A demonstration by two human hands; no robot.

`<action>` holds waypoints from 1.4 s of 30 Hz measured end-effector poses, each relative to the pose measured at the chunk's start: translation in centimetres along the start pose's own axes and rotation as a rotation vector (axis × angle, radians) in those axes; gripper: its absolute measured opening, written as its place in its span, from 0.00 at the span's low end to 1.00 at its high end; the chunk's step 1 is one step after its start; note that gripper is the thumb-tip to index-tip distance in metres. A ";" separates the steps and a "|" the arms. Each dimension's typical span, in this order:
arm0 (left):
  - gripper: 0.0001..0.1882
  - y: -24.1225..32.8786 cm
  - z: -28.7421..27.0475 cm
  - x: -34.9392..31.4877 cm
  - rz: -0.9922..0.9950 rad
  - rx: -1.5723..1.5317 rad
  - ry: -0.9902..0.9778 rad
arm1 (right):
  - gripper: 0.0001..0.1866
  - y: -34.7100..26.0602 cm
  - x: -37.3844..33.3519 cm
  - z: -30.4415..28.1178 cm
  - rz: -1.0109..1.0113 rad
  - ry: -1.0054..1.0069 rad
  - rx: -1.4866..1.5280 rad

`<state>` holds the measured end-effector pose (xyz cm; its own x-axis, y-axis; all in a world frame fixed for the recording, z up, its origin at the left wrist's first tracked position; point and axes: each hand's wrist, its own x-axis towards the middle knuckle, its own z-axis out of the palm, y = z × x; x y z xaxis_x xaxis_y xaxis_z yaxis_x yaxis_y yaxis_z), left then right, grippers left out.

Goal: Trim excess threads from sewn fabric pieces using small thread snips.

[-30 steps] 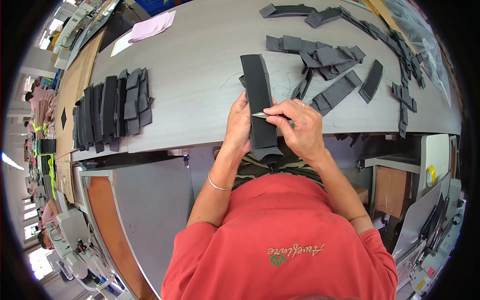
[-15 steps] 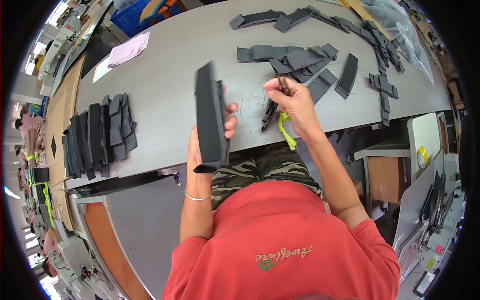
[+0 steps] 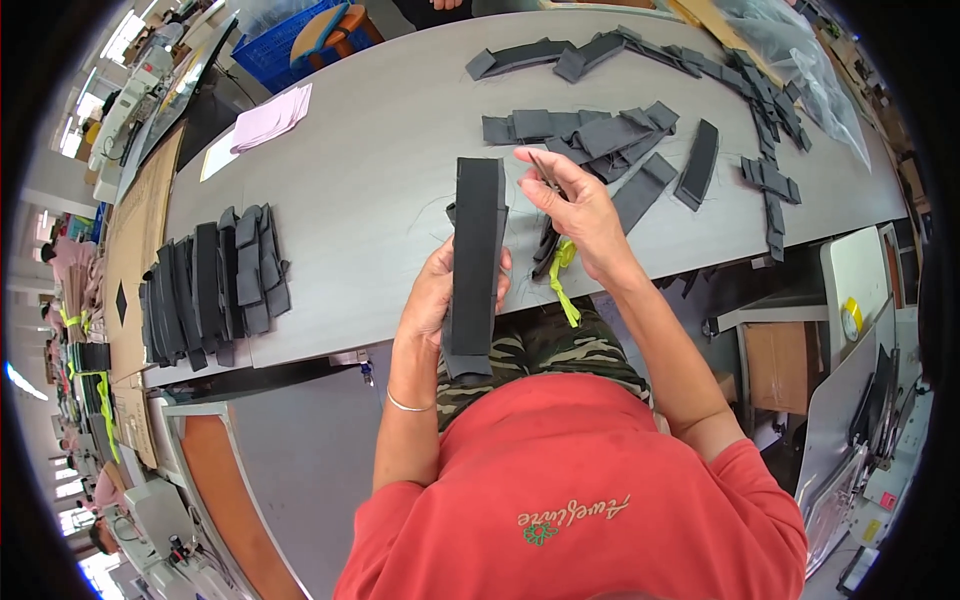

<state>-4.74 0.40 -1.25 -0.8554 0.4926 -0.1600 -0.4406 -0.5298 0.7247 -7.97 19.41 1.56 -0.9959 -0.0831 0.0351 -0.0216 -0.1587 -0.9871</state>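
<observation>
Now nearer tool [image 3: 547,172] in right hand's [image 3: 582,205] grip: black strip [image 3: 476,250] in left hand's [image 3: 429,298] grasp.

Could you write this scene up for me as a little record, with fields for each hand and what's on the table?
Left hand: holds a long dark strip roughly upright in the picture
Right hand: holds a small pointed tool, exact kind unclear
Below right hand: yellow-green ribbon
Table: grey
Table, left: row of dark pieces; pink sheets farther back
Table, right: scattered dark pieces
</observation>
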 end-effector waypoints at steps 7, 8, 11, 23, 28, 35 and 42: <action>0.18 0.2 -0.2 -0.1 -0.102 0.190 -0.052 | 0.23 0.2 1.2 -0.5 -0.126 -0.130 -0.079; 0.22 0.6 -0.1 -0.2 -0.134 0.135 -0.033 | 0.23 0.2 1.1 -0.5 -0.122 -0.134 -0.076; 0.41 0.9 -1.3 -1.1 0.108 -0.425 -0.228 | 0.23 0.1 0.5 -0.3 0.112 -0.166 0.074; 0.32 -1.6 -2.0 1.2 0.223 -0.126 0.137 | 0.21 2.5 -2.0 1.9 0.217 0.060 0.315; 0.33 -1.3 -0.7 1.2 0.192 -0.304 0.272 | 0.21 2.3 -2.7 2.3 0.138 0.028 0.182; 0.31 -1.2 0.9 1.4 0.298 -0.248 0.132 | 0.22 1.3 -2.9 2.6 0.149 -0.018 0.115; 0.30 -0.1 0.7 0.8 0.303 -0.187 0.114 | 0.19 1.6 -3.1 2.3 0.167 -0.021 0.099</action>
<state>-5.16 1.38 -0.99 -0.9749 0.2191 -0.0383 -0.1955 -0.7620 0.6174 -4.67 17.16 0.19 -0.9830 -0.1363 -0.1233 0.1532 -0.2366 -0.9595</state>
